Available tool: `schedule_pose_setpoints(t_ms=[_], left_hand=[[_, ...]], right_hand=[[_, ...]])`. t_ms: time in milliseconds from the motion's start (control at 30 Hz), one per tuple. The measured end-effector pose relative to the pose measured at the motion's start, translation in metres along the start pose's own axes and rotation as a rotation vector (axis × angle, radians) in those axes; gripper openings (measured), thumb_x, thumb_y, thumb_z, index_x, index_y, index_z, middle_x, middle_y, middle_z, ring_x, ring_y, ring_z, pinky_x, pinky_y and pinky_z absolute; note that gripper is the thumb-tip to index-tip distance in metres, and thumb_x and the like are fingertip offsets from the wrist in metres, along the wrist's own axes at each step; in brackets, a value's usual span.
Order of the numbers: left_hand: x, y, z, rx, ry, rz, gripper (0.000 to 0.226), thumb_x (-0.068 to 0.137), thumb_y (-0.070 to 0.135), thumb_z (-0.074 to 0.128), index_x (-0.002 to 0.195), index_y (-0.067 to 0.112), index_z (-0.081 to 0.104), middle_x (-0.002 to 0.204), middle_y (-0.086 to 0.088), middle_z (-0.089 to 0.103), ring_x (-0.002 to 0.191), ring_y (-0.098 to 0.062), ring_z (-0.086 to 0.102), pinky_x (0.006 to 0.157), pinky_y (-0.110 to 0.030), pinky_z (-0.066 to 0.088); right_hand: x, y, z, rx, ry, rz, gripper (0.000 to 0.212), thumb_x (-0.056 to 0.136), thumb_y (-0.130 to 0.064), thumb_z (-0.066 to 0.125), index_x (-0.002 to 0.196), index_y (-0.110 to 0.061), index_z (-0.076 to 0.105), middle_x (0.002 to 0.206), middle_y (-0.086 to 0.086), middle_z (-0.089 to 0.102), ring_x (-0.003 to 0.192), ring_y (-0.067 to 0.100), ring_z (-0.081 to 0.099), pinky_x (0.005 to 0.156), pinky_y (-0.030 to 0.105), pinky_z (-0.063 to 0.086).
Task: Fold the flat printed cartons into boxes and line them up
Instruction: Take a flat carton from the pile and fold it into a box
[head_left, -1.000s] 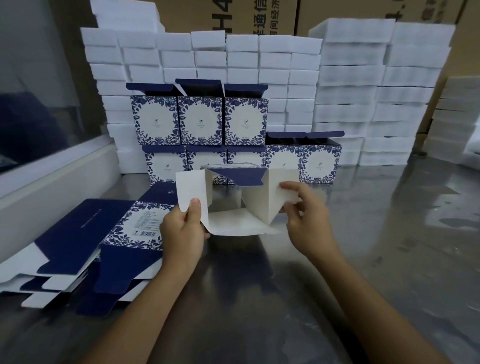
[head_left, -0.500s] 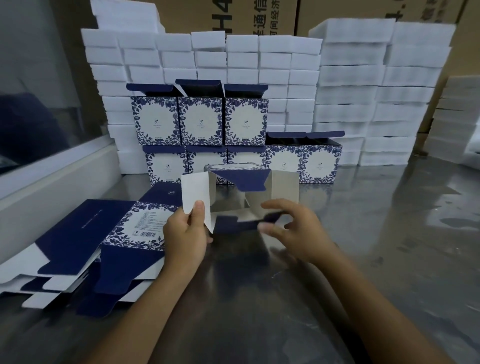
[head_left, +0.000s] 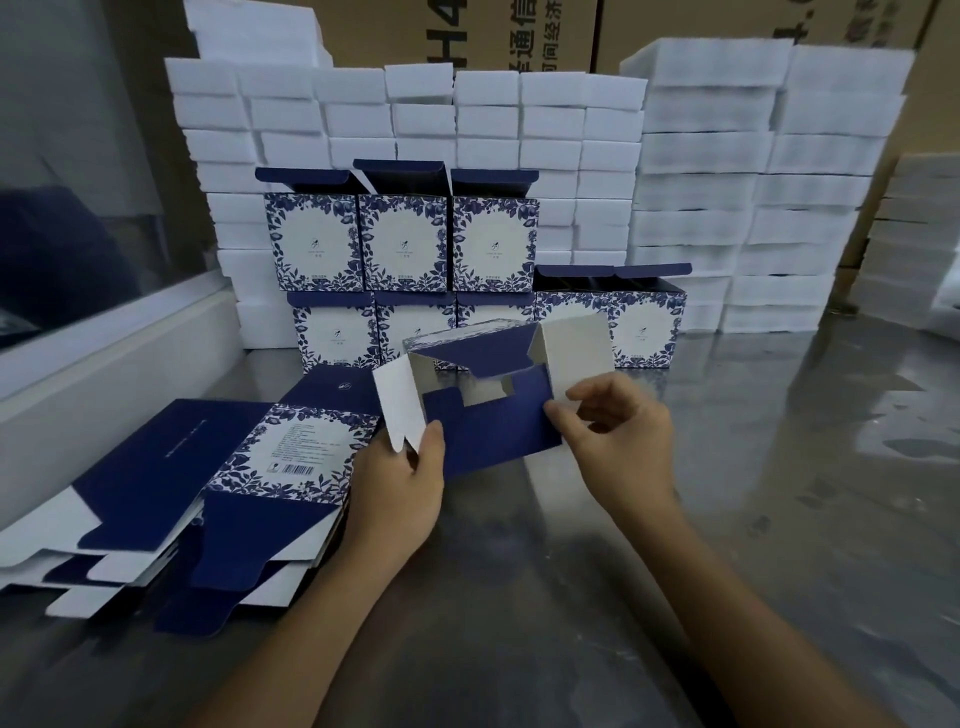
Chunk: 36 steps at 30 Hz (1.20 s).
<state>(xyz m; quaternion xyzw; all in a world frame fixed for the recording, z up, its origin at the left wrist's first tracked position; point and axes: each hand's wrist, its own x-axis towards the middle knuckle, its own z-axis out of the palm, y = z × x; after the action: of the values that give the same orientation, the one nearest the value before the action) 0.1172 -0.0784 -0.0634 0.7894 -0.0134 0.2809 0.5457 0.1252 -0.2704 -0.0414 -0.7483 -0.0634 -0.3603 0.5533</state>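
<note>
Stacked white foam blocks (head_left: 519, 114) back the grey metal surface (head_left: 779, 467), where a half-folded navy-and-white printed carton (head_left: 488, 415) is held above its middle, the left hand (head_left: 400, 488) gripping one white flap, the right hand (head_left: 618, 441) pinching the navy bottom flap. Bottom closing is judged under way; tucking the tab comes next.

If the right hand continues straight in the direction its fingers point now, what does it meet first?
The right hand points left, its fingers already on the half-folded carton. Going on, it would likely press into the carton's navy bottom flap, then toward the left hand; depth is uncertain.
</note>
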Motion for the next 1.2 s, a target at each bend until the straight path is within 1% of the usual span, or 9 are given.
schedule_pose_setpoints(t_ms=[167,333,433,500,600,767,900,1033,1200], left_hand=[[-0.009,0.011,0.006,-0.251,-0.029,-0.22,0.025,0.091,0.024,0.065,0.067,0.018,0.062,0.061,0.009,0.07,0.055,-0.018,0.071,0.047,-0.023,0.05],[-0.018,0.017,0.014,-0.375,-0.136,-0.345,0.01,0.09,0.026,0.068,0.081,0.023,0.068,0.072,0.009,0.074,0.06,-0.018,0.072,0.052,-0.028,0.057],[-0.016,0.017,0.015,-0.42,-0.139,-0.33,0.007,0.093,0.019,0.064,0.088,0.019,0.069,0.079,0.003,0.076,0.069,-0.018,0.074,0.061,-0.033,0.06],[-0.015,0.015,0.014,-0.415,-0.134,-0.336,0.006,0.093,0.017,0.064,0.09,0.017,0.069,0.078,0.003,0.076,0.068,-0.018,0.074,0.062,-0.034,0.06],[-0.016,0.014,0.016,-0.417,-0.12,-0.341,0.011,0.091,0.014,0.065,0.084,0.021,0.069,0.073,0.004,0.075,0.065,-0.018,0.073,0.059,-0.034,0.06],[-0.015,0.013,0.014,-0.36,-0.144,-0.349,0.016,0.09,0.019,0.066,0.075,0.025,0.068,0.069,0.006,0.073,0.062,-0.017,0.072,0.068,-0.039,0.059],[-0.014,0.013,0.01,-0.333,-0.154,-0.355,0.011,0.09,0.023,0.065,0.081,0.023,0.069,0.071,0.006,0.074,0.056,-0.019,0.071,0.051,-0.022,0.054],[-0.015,0.015,0.01,-0.294,-0.218,-0.298,0.013,0.091,0.021,0.064,0.081,0.027,0.07,0.073,0.006,0.074,0.063,-0.017,0.072,0.062,-0.034,0.059],[-0.014,0.016,0.006,-0.27,-0.241,-0.27,0.013,0.091,0.02,0.063,0.082,0.025,0.071,0.069,0.005,0.073,0.055,-0.012,0.067,0.054,-0.023,0.056]], right_hand=[[-0.003,0.002,0.005,-0.003,0.052,0.04,0.026,0.083,-0.027,0.081,0.066,-0.019,0.063,0.069,-0.003,0.063,0.058,0.004,0.054,0.061,0.023,0.045],[-0.014,-0.001,0.015,-0.013,-0.234,0.026,0.053,0.093,-0.035,0.068,0.057,-0.001,0.052,0.05,0.007,0.044,0.051,0.011,0.038,0.054,0.037,0.036],[-0.024,-0.002,0.023,-0.128,-0.459,-0.006,0.056,0.095,-0.042,0.063,0.061,0.002,0.06,0.053,0.01,0.058,0.049,0.025,0.049,0.055,0.038,0.044],[-0.026,-0.002,0.024,-0.154,-0.526,0.031,0.054,0.098,-0.04,0.059,0.062,0.0,0.064,0.053,0.005,0.062,0.049,0.019,0.054,0.058,0.035,0.047],[-0.026,0.0,0.024,-0.138,-0.512,0.092,0.05,0.1,-0.031,0.058,0.056,-0.007,0.065,0.045,-0.007,0.056,0.044,0.005,0.049,0.057,0.029,0.045],[-0.022,0.002,0.022,-0.078,-0.412,0.103,0.053,0.097,-0.036,0.064,0.047,-0.018,0.06,0.037,-0.011,0.049,0.038,0.004,0.044,0.047,0.015,0.033],[-0.013,0.004,0.016,-0.005,-0.249,0.145,0.056,0.097,-0.036,0.064,0.049,-0.008,0.058,0.034,-0.009,0.038,0.035,0.005,0.032,0.046,0.023,0.029],[-0.008,0.004,0.009,0.009,-0.207,0.177,0.054,0.098,-0.024,0.062,0.053,0.005,0.058,0.033,-0.009,0.039,0.033,0.006,0.03,0.049,0.027,0.031],[-0.002,0.003,0.001,0.058,-0.126,0.222,0.053,0.096,-0.024,0.063,0.053,0.006,0.057,0.044,0.009,0.043,0.038,0.013,0.029,0.046,0.025,0.032]])
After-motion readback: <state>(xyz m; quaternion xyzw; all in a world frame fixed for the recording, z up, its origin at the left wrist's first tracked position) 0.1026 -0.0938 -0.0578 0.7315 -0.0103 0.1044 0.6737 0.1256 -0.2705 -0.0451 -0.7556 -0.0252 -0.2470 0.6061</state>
